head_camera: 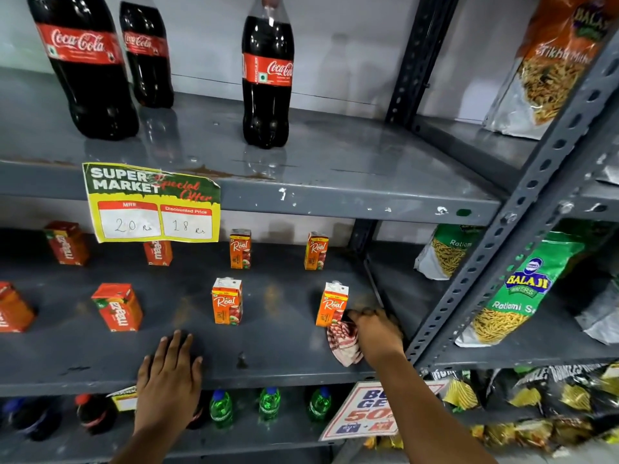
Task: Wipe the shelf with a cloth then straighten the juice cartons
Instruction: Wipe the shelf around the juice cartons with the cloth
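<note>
head view. grey metal shelf (pixel 274 349), middle tier, as landmark. right hand (pixel 376 331) at its right front end, clenched on a red-and-white checked cloth (pixel 345 343) pressed to the shelf, touching the front-right real juice carton (pixel 332 304). left hand (pixel 170 373) flat on the front edge, fingers spread, released. further real cartons (pixel 227 301) and maaza cartons (pixel 118 307) upright along the shelf. coca-cola bottles (pixel 267 75) one tier above.
</note>
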`<state>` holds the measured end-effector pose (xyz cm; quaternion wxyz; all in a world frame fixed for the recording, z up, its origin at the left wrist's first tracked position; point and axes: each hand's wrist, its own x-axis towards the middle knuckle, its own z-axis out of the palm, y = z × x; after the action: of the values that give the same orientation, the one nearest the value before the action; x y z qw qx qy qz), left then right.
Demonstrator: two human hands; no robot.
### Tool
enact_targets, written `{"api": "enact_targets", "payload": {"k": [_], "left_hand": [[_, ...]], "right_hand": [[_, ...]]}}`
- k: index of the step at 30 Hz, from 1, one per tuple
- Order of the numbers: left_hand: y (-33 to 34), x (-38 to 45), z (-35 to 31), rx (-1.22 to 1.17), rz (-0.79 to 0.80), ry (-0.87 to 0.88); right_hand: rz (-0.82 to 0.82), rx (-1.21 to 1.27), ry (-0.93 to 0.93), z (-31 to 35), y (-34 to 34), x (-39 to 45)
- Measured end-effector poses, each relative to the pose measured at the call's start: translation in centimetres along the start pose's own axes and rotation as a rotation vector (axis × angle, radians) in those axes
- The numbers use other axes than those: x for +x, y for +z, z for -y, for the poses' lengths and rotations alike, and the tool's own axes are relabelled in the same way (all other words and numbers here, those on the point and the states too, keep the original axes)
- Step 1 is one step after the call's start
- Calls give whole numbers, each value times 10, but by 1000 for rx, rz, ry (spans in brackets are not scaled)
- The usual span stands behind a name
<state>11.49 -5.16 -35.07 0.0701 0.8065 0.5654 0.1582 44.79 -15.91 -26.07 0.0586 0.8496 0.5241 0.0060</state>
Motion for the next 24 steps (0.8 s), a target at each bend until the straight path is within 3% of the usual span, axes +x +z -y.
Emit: {"api": "enact_targets", "payload": {"k": [12,16,19,22,24], "left_hand": [[-2,-1,-3,-20,-6,-16],[-2,-1,-4,-35,-17,-25],[-2,-1,-4,-49,-17,-25],[-2,-1,-2,-34,-20,-18],[-1,0,-3,-38,-22,-21]], "right_hand": [[34,-52,-43,10,-1,5],[22,-50,16,4,-9,2],[122,-70,82,8,-17,4],[225,-33,204,9,-31,10],[212,9,312,3,-48,16]]}}
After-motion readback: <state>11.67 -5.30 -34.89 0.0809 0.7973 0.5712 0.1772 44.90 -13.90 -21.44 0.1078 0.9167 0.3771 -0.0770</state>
